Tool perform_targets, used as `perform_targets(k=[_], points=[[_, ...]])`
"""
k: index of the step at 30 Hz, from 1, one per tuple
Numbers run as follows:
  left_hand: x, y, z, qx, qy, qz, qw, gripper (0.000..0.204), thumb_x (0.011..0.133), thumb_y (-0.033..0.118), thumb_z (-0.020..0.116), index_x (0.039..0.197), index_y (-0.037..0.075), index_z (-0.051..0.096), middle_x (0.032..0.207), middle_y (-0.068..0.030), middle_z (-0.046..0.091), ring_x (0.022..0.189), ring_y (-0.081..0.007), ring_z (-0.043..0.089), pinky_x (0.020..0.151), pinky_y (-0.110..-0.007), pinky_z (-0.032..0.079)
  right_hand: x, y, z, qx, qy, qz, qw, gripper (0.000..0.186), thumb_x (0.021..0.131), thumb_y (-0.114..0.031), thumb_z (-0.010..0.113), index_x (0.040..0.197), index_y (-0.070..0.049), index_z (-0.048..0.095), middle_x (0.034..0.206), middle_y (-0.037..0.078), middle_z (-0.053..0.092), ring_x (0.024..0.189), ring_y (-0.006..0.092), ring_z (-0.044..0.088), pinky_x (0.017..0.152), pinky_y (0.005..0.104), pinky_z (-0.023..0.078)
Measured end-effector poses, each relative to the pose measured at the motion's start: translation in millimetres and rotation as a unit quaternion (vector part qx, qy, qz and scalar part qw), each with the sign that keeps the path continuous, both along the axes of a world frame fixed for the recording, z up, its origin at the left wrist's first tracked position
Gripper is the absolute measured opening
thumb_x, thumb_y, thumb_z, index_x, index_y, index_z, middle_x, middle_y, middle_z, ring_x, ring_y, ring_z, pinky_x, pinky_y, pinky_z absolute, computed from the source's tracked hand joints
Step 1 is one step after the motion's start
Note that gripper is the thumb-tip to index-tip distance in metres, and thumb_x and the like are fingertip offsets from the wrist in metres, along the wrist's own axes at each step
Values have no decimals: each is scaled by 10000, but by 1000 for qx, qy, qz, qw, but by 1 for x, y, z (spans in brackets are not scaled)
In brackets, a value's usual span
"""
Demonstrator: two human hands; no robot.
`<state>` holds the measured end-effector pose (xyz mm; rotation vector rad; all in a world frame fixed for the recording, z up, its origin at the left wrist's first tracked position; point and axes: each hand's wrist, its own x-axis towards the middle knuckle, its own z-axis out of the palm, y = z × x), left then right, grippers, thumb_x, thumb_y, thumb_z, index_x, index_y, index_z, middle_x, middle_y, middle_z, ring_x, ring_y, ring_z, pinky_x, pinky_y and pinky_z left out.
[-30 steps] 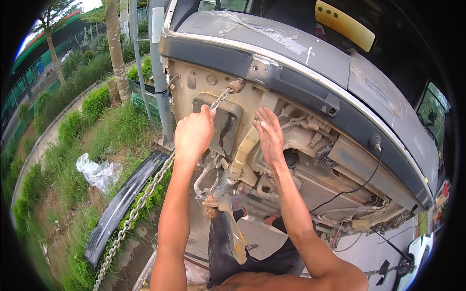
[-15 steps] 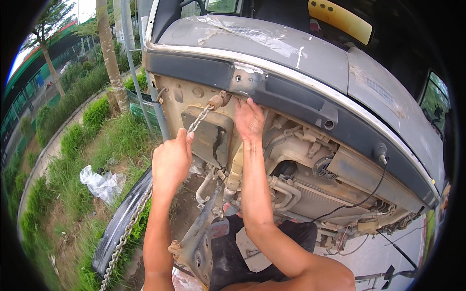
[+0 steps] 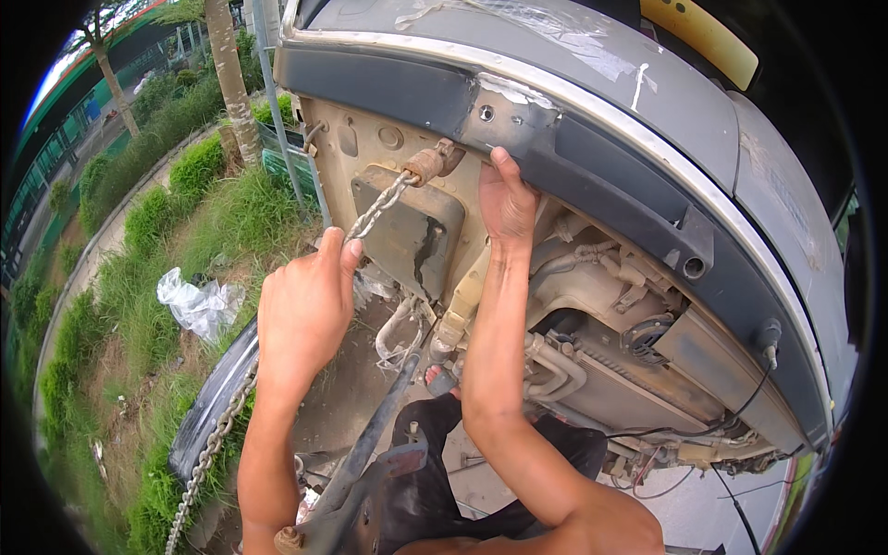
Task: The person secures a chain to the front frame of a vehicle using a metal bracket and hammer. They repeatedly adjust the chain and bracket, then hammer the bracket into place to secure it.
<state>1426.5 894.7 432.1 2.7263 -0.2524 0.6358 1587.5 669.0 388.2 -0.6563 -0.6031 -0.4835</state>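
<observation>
My left hand (image 3: 305,301) is closed around a steel chain (image 3: 377,211). Above the fist, the chain runs up to a rusty towing eye (image 3: 425,166) under the front of a vehicle. Below the wrist its other length hangs down to the lower left. My right hand (image 3: 508,199) grips the lower edge of the vehicle's dark front panel (image 3: 375,91). Its thumb lies over the front of that edge, while the other fingers are hidden behind it. Just left of my right forearm is a cracked, dusty plate (image 3: 398,222).
A metal bar (image 3: 375,430) slants up between my forearms. Pipes and a radiator (image 3: 629,379) show under the vehicle. A cable (image 3: 689,429) hangs from a socket at the right. To the left are a long black piece (image 3: 215,407), a plastic bag (image 3: 199,303), grass and a pole (image 3: 277,111).
The view has come closer to the vehicle. My left hand keeps hold of the chain, lower and farther left in view. My right thumb now shows over the panel's lower edge.
</observation>
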Motion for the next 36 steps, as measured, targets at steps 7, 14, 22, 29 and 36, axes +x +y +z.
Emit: perform_targets(k=[7, 14, 22, 29, 36], points=[[3, -4, -4, -17, 12, 13, 1000, 267, 1050, 292, 457, 977, 46, 530, 657, -204, 606, 647, -441, 607, 584, -538, 458, 16, 8, 2, -62, -11, -57, 996, 472, 858, -98, 678, 1314, -79, 558, 1281, 26, 582, 1231, 166, 518, 1124, 377, 347], [3, -6, -7, -29, 23, 26, 999, 327, 1064, 296, 455, 1053, -3, 586, 638, -228, 516, 603, -427, 527, 570, -490, 384, 17, 3, 3, -88, -36, -56, 994, 414, 855, -82, 668, 1259, -57, 581, 1209, 9, 602, 1152, 138, 551, 1068, 325, 385], [4, -8, -10, -33, 1, 46, 998, 406, 1058, 322, 474, 1103, -55, 616, 688, -252, 543, 658, -410, 550, 624, -477, 399, 13, 17, 8, -12, 2, -32, 999, 382, 860, -103, 695, 1226, -54, 598, 1162, 18, 620, 1087, 143, 574, 1007, 336, 421], [5, -9, -8, -24, -1, 33, 999, 300, 1045, 291, 494, 1069, 10, 595, 660, -225, 558, 638, -425, 571, 576, -490, 420, 37, 38, 2, 1, -49, -162, 986, 511, 867, -87, 738, 1327, -15, 530, 1279, 66, 575, 1174, 179, 538, 1044, 356, 404], [4, -5, -11, -36, -3, 20, 999, 297, 1059, 277, 467, 1013, 3, 570, 635, -221, 494, 601, -419, 516, 573, -484, 380, 27, 37, 7, -8, -9, -121, 993, 276, 794, -39, 714, 1056, -66, 634, 1033, 1, 621, 973, 121, 588, 915, 309, 464]])
